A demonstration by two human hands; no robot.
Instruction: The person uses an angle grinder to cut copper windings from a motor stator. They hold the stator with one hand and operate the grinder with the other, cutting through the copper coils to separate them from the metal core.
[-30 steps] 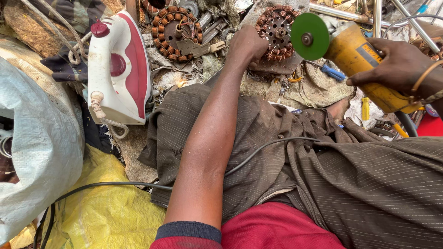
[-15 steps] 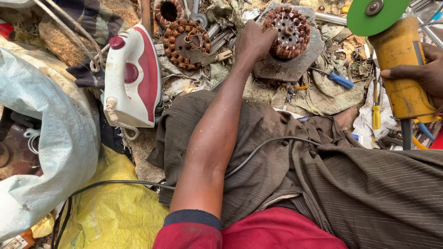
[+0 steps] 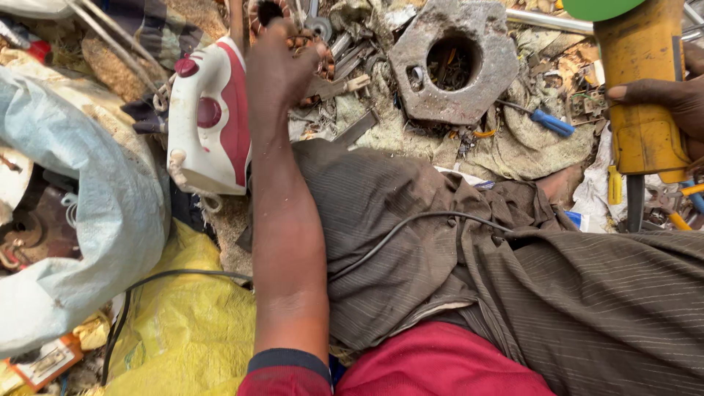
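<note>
My left hand [image 3: 282,62] at far centre, fingers curled over a copper-wound stator [image 3: 308,37], mostly hidden; grip itself unclear | my right hand [image 3: 671,99] cut off at right edge, wrapped round yellow angle grinder [image 3: 642,110] | green disc [image 3: 598,7] cropped at top.

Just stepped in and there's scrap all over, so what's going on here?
A person sits on the ground among scrap metal. Their right hand grips a yellow angle grinder with a green disc, raised at the top right. Their left hand reaches into the pile and rests on a copper-wound motor stator, beside a white and red clothes iron. A grey metal plate with a round hole lies bare in front of them. A black cable runs across their lap.
</note>
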